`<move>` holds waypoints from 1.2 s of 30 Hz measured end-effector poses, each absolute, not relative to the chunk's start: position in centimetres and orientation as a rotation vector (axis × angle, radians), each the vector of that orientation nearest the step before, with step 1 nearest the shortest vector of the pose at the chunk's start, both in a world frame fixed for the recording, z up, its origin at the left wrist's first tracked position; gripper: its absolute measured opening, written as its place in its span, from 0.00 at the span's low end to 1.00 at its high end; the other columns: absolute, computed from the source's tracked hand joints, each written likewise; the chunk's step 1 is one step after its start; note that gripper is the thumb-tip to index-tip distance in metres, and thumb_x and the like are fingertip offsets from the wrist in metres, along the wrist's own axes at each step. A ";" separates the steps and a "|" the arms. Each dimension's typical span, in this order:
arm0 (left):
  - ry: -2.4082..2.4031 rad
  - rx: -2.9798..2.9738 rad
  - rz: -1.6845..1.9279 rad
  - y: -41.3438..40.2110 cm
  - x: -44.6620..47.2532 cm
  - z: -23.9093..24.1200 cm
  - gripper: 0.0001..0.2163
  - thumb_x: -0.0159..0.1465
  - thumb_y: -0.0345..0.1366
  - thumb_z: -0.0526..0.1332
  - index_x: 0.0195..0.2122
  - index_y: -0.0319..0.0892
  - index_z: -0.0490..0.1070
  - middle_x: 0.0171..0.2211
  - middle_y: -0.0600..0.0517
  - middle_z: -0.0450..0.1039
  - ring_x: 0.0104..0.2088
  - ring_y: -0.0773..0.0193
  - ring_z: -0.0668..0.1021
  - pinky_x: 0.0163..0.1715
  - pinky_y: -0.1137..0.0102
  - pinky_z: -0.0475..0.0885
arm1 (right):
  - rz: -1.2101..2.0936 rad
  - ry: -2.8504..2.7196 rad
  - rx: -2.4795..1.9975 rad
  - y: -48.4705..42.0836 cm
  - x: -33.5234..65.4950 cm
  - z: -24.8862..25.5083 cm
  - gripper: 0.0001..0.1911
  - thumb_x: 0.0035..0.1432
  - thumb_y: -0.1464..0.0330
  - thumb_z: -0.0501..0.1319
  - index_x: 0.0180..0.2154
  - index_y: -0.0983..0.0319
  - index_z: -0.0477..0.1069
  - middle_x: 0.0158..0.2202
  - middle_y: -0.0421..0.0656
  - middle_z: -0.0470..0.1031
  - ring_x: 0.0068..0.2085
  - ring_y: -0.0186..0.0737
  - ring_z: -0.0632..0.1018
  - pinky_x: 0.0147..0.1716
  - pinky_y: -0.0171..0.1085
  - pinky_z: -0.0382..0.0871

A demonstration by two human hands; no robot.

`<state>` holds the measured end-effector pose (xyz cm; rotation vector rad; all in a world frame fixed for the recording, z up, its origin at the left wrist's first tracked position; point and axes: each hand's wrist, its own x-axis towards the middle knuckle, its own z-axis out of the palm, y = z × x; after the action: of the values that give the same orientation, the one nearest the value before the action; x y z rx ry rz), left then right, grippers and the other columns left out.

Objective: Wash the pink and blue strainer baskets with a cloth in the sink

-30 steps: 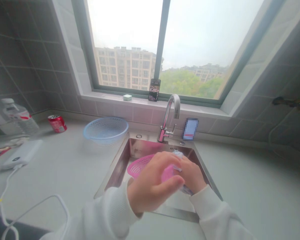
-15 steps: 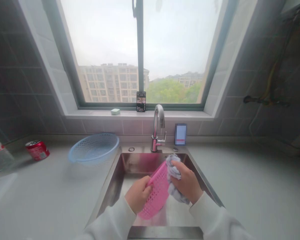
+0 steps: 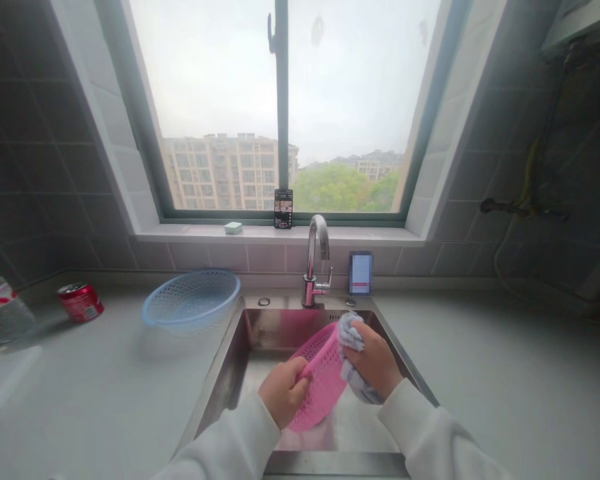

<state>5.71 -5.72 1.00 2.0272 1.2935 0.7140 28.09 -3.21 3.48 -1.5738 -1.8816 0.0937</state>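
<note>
Over the sink (image 3: 220,393), a pink plastic basket (image 3: 325,387) with a perforated wall is tilted up on its side. My left hand (image 3: 286,390) is closed on its near left rim, thumb over the edge. A crumpled light grey-white cloth (image 3: 353,347) is bunched in my right hand (image 3: 375,360), which presses it against the basket's right rim. The fingertips of the right hand are partly lost in the cloth's folds. Behind the basket rises the chrome faucet (image 3: 311,267), and no water shows at its spout.
A blue perforated basket (image 3: 193,300) stands on the counter left of the sink. Further left are a red can (image 3: 81,303) and a clear bottle (image 3: 3,307). A phone (image 3: 283,209) and a pale green block (image 3: 233,228) sit on the sill; a screen device (image 3: 361,273) leans behind the sink.
The basket has turned so that more of its inside shows, and my left hand has shifted slightly right with it. The cloth stays at the right rim. The camera view has tilted slightly up.
</note>
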 end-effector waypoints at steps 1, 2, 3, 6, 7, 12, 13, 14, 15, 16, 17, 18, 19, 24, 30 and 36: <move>1.284 2.016 0.729 -5.7 5.8 0.9 0.09 0.65 0.34 0.53 0.32 0.42 0.72 0.27 0.52 0.74 0.30 0.61 0.74 0.32 0.69 0.64 | 0.100 -1.915 -1.519 -3.8 27.5 3.5 0.07 0.51 0.71 0.60 0.34 0.57 0.70 0.35 0.44 0.78 0.36 0.46 0.79 0.36 0.38 0.69; 1.259 2.000 0.759 -5.7 5.9 0.8 0.09 0.65 0.34 0.53 0.33 0.42 0.73 0.28 0.52 0.75 0.31 0.60 0.74 0.33 0.68 0.65 | 0.115 -1.978 -1.425 -4.6 26.7 3.5 0.07 0.49 0.72 0.60 0.33 0.57 0.70 0.34 0.43 0.78 0.35 0.44 0.79 0.36 0.38 0.69; 1.219 1.977 0.798 -5.6 5.9 0.7 0.09 0.64 0.34 0.53 0.34 0.42 0.73 0.30 0.51 0.76 0.33 0.59 0.75 0.35 0.68 0.67 | 0.151 -2.089 -1.308 -5.4 25.8 3.3 0.06 0.48 0.72 0.60 0.32 0.57 0.69 0.34 0.43 0.77 0.34 0.43 0.78 0.35 0.37 0.69; 1.131 1.922 0.893 -5.4 5.7 0.8 0.09 0.63 0.34 0.55 0.37 0.41 0.75 0.35 0.49 0.79 0.37 0.57 0.76 0.39 0.67 0.69 | 0.225 -2.257 -1.117 -6.7 23.8 2.6 0.08 0.45 0.72 0.61 0.31 0.57 0.69 0.34 0.41 0.77 0.33 0.42 0.78 0.33 0.36 0.69; 1.151 1.919 0.886 -5.3 5.6 1.0 0.09 0.63 0.33 0.55 0.36 0.41 0.74 0.34 0.49 0.78 0.36 0.57 0.76 0.39 0.67 0.69 | 0.220 -2.219 -1.153 -6.4 23.8 2.4 0.09 0.45 0.73 0.61 0.33 0.57 0.70 0.34 0.42 0.78 0.34 0.44 0.79 0.34 0.37 0.71; 1.257 1.923 0.764 -5.6 5.1 1.8 0.09 0.64 0.35 0.54 0.30 0.40 0.71 0.25 0.54 0.70 0.28 0.62 0.73 0.29 0.69 0.63 | 0.117 -1.885 -1.490 -2.3 27.9 2.3 0.14 0.52 0.70 0.60 0.43 0.57 0.71 0.43 0.49 0.80 0.45 0.56 0.82 0.45 0.48 0.75; 1.231 1.917 0.767 -5.6 5.1 1.8 0.11 0.65 0.37 0.54 0.30 0.40 0.71 0.25 0.54 0.70 0.28 0.62 0.73 0.29 0.69 0.63 | 0.106 -1.864 -1.530 -1.8 28.5 2.4 0.12 0.54 0.69 0.59 0.42 0.57 0.71 0.43 0.50 0.80 0.44 0.56 0.82 0.44 0.48 0.75; 1.205 1.908 0.775 -5.6 5.2 1.8 0.12 0.67 0.39 0.53 0.32 0.40 0.72 0.26 0.53 0.71 0.29 0.62 0.73 0.29 0.70 0.64 | 0.095 -1.857 -1.549 -1.7 28.8 2.6 0.11 0.54 0.69 0.58 0.42 0.57 0.71 0.42 0.50 0.80 0.43 0.56 0.82 0.43 0.48 0.75; 1.179 1.891 0.788 -5.6 5.3 1.6 0.14 0.68 0.40 0.52 0.34 0.40 0.73 0.27 0.52 0.73 0.30 0.61 0.74 0.30 0.69 0.65 | 0.081 -1.863 -1.539 -1.9 28.7 2.7 0.12 0.54 0.69 0.57 0.42 0.58 0.71 0.42 0.50 0.80 0.43 0.56 0.82 0.42 0.48 0.75; 1.154 1.871 0.810 -5.6 5.4 1.5 0.15 0.70 0.41 0.51 0.36 0.39 0.74 0.28 0.51 0.74 0.32 0.60 0.75 0.32 0.69 0.66 | 0.067 -1.885 -1.504 -2.4 28.3 2.7 0.12 0.53 0.69 0.58 0.42 0.58 0.71 0.41 0.50 0.80 0.42 0.55 0.82 0.42 0.47 0.75; 1.124 1.851 0.843 -5.5 5.6 1.3 0.16 0.71 0.41 0.50 0.39 0.39 0.75 0.31 0.50 0.76 0.34 0.59 0.76 0.34 0.69 0.68 | 0.056 -1.927 -1.442 -3.1 27.6 2.7 0.12 0.53 0.68 0.59 0.41 0.59 0.71 0.40 0.50 0.80 0.41 0.53 0.81 0.40 0.45 0.74; 1.088 1.831 0.881 -5.4 5.7 1.2 0.17 0.71 0.41 0.49 0.40 0.39 0.75 0.33 0.49 0.77 0.37 0.59 0.77 0.37 0.68 0.69 | 0.050 -1.985 -1.361 -4.0 26.8 2.6 0.11 0.52 0.68 0.60 0.40 0.59 0.71 0.38 0.48 0.79 0.39 0.51 0.81 0.38 0.43 0.74; 1.053 1.813 0.918 -5.3 5.7 1.0 0.17 0.72 0.42 0.49 0.41 0.39 0.76 0.35 0.47 0.78 0.39 0.58 0.77 0.40 0.67 0.70 | 0.053 -2.055 -1.273 -4.7 25.9 2.5 0.09 0.52 0.68 0.61 0.38 0.59 0.71 0.36 0.46 0.78 0.36 0.49 0.80 0.36 0.41 0.73; 0.992 1.756 0.973 -5.1 5.5 0.9 0.21 0.71 0.50 0.51 0.41 0.38 0.76 0.39 0.46 0.78 0.42 0.56 0.77 0.45 0.66 0.69 | 0.117 -2.095 -1.197 -4.9 25.4 2.0 0.09 0.51 0.68 0.61 0.37 0.58 0.71 0.35 0.45 0.78 0.36 0.48 0.80 0.35 0.40 0.73; 0.906 1.677 0.875 -5.2 5.5 1.0 0.16 0.66 0.48 0.57 0.40 0.39 0.75 0.35 0.50 0.76 0.38 0.59 0.75 0.39 0.69 0.68 | 0.082 -1.827 -1.528 -2.3 28.7 2.6 0.16 0.53 0.67 0.59 0.46 0.58 0.71 0.47 0.53 0.80 0.48 0.60 0.81 0.46 0.50 0.75; 1.192 1.746 0.943 -5.4 5.7 1.3 0.12 0.68 0.38 0.50 0.30 0.42 0.67 0.29 0.53 0.70 0.33 0.62 0.71 0.35 0.69 0.64 | 0.109 -2.208 -1.170 -6.0 24.8 2.5 0.08 0.48 0.69 0.61 0.34 0.57 0.70 0.33 0.43 0.77 0.34 0.46 0.79 0.34 0.39 0.71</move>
<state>5.72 -5.39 1.32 1.7463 1.1917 0.9432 24.78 -6.02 2.52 -1.1696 -2.2084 0.1086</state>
